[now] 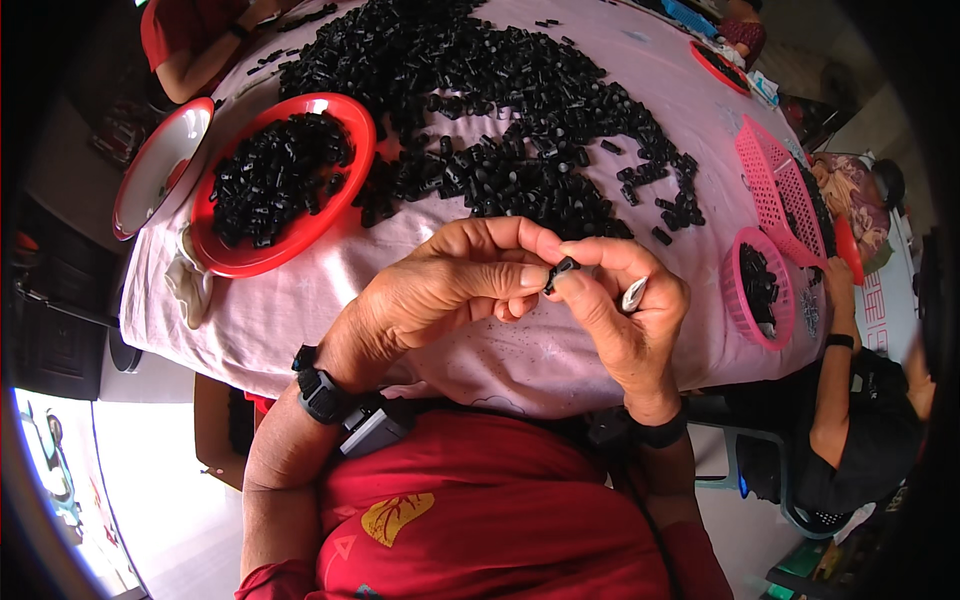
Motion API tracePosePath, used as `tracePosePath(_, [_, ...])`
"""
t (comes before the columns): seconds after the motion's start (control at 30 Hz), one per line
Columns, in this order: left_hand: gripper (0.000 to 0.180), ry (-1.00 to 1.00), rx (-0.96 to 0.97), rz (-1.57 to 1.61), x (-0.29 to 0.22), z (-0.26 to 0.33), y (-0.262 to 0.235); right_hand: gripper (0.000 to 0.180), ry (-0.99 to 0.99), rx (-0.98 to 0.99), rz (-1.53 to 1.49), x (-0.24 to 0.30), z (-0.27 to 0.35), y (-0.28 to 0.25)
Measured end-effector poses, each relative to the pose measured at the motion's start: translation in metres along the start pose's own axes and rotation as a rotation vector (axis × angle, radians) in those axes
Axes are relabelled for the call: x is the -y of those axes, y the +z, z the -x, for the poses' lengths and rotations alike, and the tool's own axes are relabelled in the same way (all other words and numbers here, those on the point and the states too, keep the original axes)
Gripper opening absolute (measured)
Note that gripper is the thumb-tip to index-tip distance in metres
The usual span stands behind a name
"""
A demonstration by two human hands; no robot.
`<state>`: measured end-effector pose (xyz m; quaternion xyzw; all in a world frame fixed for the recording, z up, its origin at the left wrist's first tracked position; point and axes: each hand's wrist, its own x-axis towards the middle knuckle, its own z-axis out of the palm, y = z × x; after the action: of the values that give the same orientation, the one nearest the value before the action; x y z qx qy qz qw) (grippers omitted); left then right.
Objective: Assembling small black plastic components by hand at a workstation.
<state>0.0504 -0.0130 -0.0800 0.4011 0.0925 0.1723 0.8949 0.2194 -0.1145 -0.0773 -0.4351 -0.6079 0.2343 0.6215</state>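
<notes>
The table [300, 330], draped in a pale pink cloth, carries a broad heap of small black plastic parts [520, 110] across its middle, and everything else is best placed from that heap. To the heap's left, touching its edge, sits a red bowl [345, 190] partly filled with the same parts; a second red-and-white bowl [150, 165] lies farther left, at the table's rim. To the heap's right a pink mesh basket [775, 185] stands tilted, with a round pink basket [750, 300] just below it. Below the heap, over the near table edge, the left hand [440, 285] and right hand [625, 305] meet. Both are pinched on one small black part [561, 272], held between left thumb and forefinger and the right fingertips; the right hand also tucks a small pale metal piece [634, 293] in its curled fingers. To do this well, I judge the grip should stay at the part's ends, with light pressure, so it neither twists nor springs away.
</notes>
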Motion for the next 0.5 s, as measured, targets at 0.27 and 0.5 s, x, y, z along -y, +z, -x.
tracePosePath(0.27, [0.029,-0.012,0.018,-0.026,0.002,-0.003,-0.001,0.010,0.021,-0.033,0.003,0.005,-0.004,0.002])
tracePosePath(0.5, [0.030,-0.004,0.017,-0.009,0.001,0.003,-0.005,0.011,0.103,-0.116,0.139,0.012,-0.002,0.003])
